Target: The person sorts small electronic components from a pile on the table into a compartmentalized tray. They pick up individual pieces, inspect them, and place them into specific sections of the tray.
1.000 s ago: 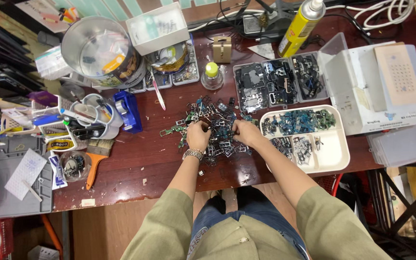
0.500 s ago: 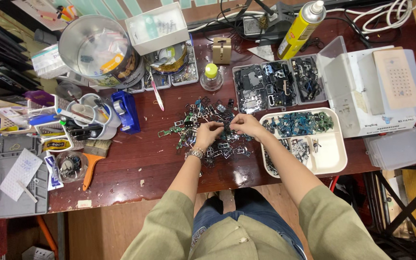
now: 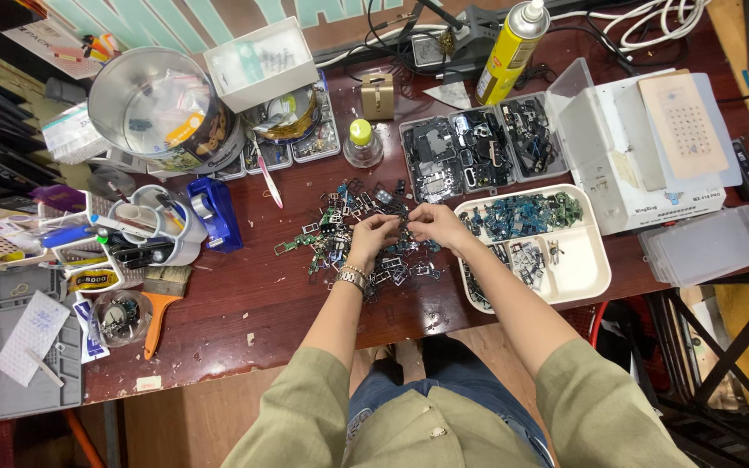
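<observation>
I see both hands meeting over a scattered heap of small dark metal and green electronic parts [image 3: 353, 238] on the red-brown wooden table [image 3: 244, 303]; left hand [image 3: 371, 240] and right hand [image 3: 433, 225] pinch fingertips together on one tiny piece, too small to identify; a white sectioned plastic tray [image 3: 587, 264] sits just right, likely for sorting.

We see a loose pile of small electronic parts [image 3: 353, 234] spread flat on the dark red wooden table: tiny metal frames, brackets and green circuit bits, dark and silvery, tangled together. The heap trails off toward nine o'clock in scattered green pieces. At its three o'clock edge one small dark part [image 3: 405, 224] is lifted just above the pile, too small to tell its shape.
</observation>
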